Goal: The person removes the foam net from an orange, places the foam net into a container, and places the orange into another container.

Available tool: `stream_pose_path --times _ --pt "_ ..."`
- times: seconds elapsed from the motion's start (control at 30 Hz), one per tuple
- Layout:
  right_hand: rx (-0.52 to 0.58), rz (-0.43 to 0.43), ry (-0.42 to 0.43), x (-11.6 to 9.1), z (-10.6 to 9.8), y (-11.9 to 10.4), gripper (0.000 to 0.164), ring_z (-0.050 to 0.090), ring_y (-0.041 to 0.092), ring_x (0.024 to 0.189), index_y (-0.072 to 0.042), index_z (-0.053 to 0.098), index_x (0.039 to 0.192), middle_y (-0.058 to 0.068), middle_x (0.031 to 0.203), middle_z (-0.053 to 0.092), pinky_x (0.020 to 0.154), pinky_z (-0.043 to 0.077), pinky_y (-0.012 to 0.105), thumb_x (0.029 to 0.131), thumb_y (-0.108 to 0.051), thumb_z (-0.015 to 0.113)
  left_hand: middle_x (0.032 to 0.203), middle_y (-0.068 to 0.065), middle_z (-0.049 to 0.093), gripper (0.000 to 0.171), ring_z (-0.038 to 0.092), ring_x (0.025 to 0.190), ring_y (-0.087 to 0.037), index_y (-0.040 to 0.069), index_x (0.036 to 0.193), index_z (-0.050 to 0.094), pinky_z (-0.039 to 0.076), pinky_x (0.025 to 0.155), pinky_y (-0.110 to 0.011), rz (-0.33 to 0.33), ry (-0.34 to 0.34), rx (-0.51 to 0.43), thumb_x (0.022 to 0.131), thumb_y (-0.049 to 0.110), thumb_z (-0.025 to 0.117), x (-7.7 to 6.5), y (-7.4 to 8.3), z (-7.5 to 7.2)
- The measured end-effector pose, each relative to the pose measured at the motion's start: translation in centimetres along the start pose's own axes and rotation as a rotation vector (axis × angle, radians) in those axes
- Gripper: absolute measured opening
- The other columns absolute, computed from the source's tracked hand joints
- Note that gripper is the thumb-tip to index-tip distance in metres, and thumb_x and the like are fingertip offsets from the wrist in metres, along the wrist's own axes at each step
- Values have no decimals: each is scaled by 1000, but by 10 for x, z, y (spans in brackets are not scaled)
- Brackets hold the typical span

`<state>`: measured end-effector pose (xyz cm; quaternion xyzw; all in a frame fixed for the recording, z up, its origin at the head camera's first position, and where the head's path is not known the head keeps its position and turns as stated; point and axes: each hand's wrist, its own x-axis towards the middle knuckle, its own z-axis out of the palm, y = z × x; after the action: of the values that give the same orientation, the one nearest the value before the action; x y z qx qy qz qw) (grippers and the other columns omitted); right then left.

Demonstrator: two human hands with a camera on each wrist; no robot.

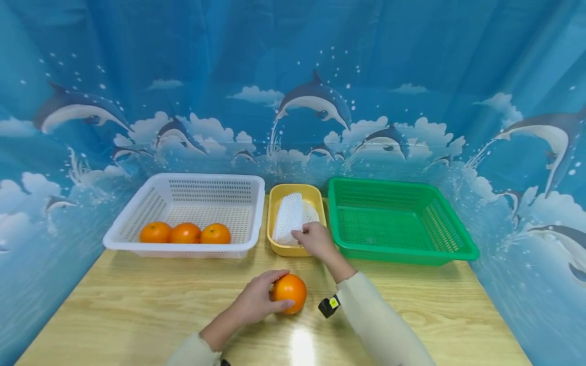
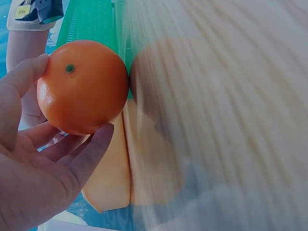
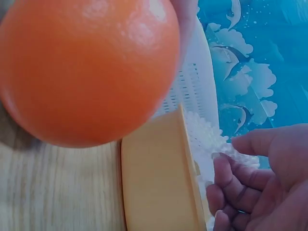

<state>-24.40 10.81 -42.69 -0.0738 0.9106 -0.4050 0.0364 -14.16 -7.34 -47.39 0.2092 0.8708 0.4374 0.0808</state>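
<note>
My left hand (image 1: 260,301) holds an orange (image 1: 290,293) on the table, its thumb and fingers curved round one side. The green stem spot of that orange (image 2: 83,86) shows in the left wrist view. My right hand (image 1: 316,240) reaches over the front rim of a small yellow basket (image 1: 293,251), thumb and forefinger pinching at the edge of a white foam net (image 1: 289,216). In the right wrist view the net (image 3: 204,132) stands out past the basket wall, right at the fingertips, and the other fingers are curled in.
A white basket (image 1: 185,247) at the left has three oranges (image 1: 185,233) along its front side. At the right stands a green basket (image 1: 403,256). All the baskets line up at the back of the wooden table (image 1: 137,305), before a blue dolphin curtain (image 1: 220,76).
</note>
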Motion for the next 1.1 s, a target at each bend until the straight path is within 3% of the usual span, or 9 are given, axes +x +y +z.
stream_pose_path --times 0.27,0.5,0.77,0.93,1.03,1.1 --pt "-21 38 1 3 0 -1 47 33 13 47 -13 39 58 -2 52 34 46 29 24 92 -33 66 138 -16 53 70 55 118 -32 3 138 50 49 95 -49 -11 -12 7 84 38 75 1 1 -2" --pt "-45 66 78 3 4 -2 43 37 19 59 -10 40 85 2 67 34 52 27 28 85 -38 73 138 -16 53 69 56 118 -31 2 138 50 50 94 -48 -12 -20 -12 84 38 75 2 0 -3" --pt "-135 -30 224 0 8 -7 48 41 24 75 -11 43 90 6 80 40 60 30 32 82 -46 75 137 -16 53 69 56 119 -31 2 138 50 49 96 -47 0 -16 -7 84 37 75 1 -2 -3" --pt "-137 -164 241 3 12 -8 37 50 28 103 -9 56 110 10 115 52 85 44 42 89 -37 69 136 -16 54 68 56 117 -29 1 137 51 50 95 -46 19 -9 -17 84 35 76 1 -2 -3" --pt "-161 -205 203 6 12 -8 41 43 31 129 -6 58 124 13 139 47 106 37 49 93 -33 64 135 -16 55 68 57 117 -28 0 137 51 51 94 -45 26 -9 -15 84 35 76 1 -2 -3" --pt "-196 -212 167 7 12 -8 42 35 33 137 -6 57 129 15 147 42 112 31 51 95 -31 61 135 -15 55 69 56 117 -28 0 137 51 50 95 -45 26 -10 -8 84 35 76 1 -2 -3"
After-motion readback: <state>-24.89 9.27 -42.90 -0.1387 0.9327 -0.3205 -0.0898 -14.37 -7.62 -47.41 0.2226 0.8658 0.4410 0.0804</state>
